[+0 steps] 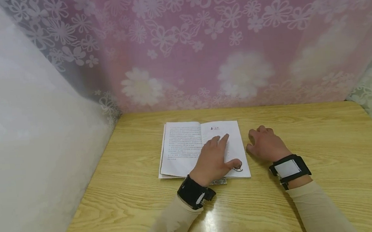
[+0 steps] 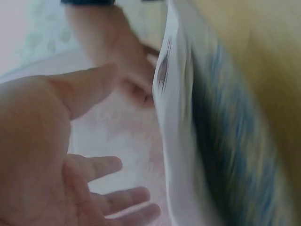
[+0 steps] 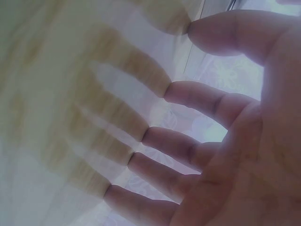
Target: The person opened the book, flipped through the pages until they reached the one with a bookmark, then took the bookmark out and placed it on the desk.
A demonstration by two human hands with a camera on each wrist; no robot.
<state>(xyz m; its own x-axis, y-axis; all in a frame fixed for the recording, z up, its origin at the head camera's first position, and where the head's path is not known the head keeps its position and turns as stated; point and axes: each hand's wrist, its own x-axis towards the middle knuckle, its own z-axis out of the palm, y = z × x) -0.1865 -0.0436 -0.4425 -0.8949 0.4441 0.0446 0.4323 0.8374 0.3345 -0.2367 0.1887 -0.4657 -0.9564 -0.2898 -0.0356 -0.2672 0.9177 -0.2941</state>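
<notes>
Bench (image 1: pixel 301 123): pale wood grain, glossy near the front edge. Backdrop: pink floral curtain (image 1: pixel 200 40); white sheer curtain (image 1: pixel 30 139) at left. Open book (image 1: pixel 181 148): flat, centre of bench. Left hand (image 1: pixel 215 158): fingers straight, resting on the right page, holding nothing. Right hand (image 1: pixel 266 144): fingertips on the bench just beside the book, holding nothing.

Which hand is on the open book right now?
The left hand: it lies flat across the open book, on its right-hand page. The right hand rests beside the book on the wooden table, fingertips down.
</notes>
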